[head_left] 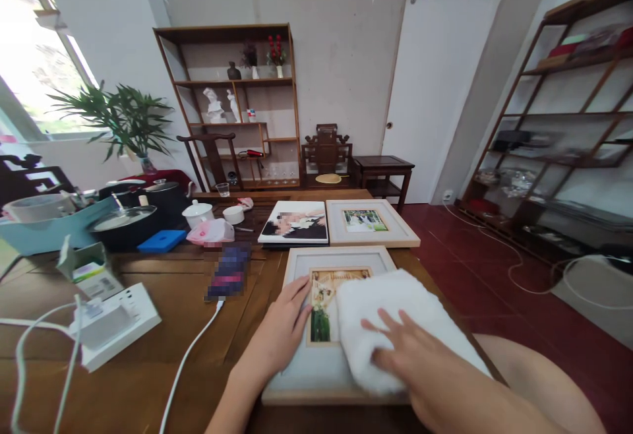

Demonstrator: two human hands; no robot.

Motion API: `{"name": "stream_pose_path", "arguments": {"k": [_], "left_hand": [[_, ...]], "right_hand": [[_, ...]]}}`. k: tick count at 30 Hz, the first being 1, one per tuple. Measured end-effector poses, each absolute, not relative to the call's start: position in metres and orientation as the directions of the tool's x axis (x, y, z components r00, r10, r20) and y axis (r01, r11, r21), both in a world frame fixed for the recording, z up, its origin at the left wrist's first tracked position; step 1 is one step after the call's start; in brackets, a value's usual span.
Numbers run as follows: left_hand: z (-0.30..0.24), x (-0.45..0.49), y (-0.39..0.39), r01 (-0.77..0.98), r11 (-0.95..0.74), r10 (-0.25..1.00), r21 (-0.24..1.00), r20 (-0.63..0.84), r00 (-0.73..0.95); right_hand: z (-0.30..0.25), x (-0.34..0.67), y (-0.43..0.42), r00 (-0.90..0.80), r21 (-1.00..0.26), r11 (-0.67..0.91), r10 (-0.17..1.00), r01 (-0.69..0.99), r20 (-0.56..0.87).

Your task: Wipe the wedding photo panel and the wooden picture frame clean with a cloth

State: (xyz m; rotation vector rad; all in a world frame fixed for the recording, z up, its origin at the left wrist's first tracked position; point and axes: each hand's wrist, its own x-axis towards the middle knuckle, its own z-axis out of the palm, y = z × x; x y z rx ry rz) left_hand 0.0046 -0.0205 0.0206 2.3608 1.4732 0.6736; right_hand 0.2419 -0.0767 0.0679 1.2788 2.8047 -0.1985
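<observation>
A light wooden picture frame (297,262) with a photo inside lies flat on the wooden table (163,289) right in front of me. My left hand (283,328) rests flat on the frame's left side, fingers stretched out toward the photo. My right hand (415,361) lies with spread fingers on a white fluffy cloth (380,302) that covers the right part of the frame's glass. Neither hand grips anything.
Two more pictures lie farther back: an unframed photo panel (295,221) and a framed photo (370,221). To the left are a white power strip (119,322) with cables, a small box (89,272), pots (123,226), a blue tray (49,229) and cups. Shelves and chairs stand behind.
</observation>
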Motion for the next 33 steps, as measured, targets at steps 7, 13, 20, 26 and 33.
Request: {"name": "stream_pose_path", "arguments": {"k": [7, 13, 20, 26, 33], "left_hand": [[0.021, 0.005, -0.02, 0.768, -0.455, 0.89, 0.45, 0.248, 0.382], [0.021, 0.004, -0.017, 0.758, -0.47, 0.882, 0.451, 0.273, 0.384], [0.021, 0.004, -0.018, 0.769, -0.451, 0.892, 0.453, 0.258, 0.371], [0.019, 0.005, -0.018, 0.751, -0.456, 0.889, 0.478, 0.276, 0.365], [0.017, 0.002, -0.016, 0.749, -0.47, 0.882, 0.467, 0.255, 0.395]], "right_hand": [[0.044, 0.232, -0.089, -0.713, -0.154, 0.716, 0.696, 0.681, 0.082], [0.047, 0.234, -0.02, -0.598, -0.013, 0.619, 0.763, 0.785, 0.245], [0.048, 0.232, 0.015, -0.588, 0.037, 0.589, 0.796, 0.807, 0.142], [0.056, 0.24, -0.053, -0.649, -0.02, 0.649, 0.761, 0.761, -0.01], [0.029, 0.237, -0.102, -0.783, -0.037, 0.792, 0.608, 0.609, 0.136]]}}
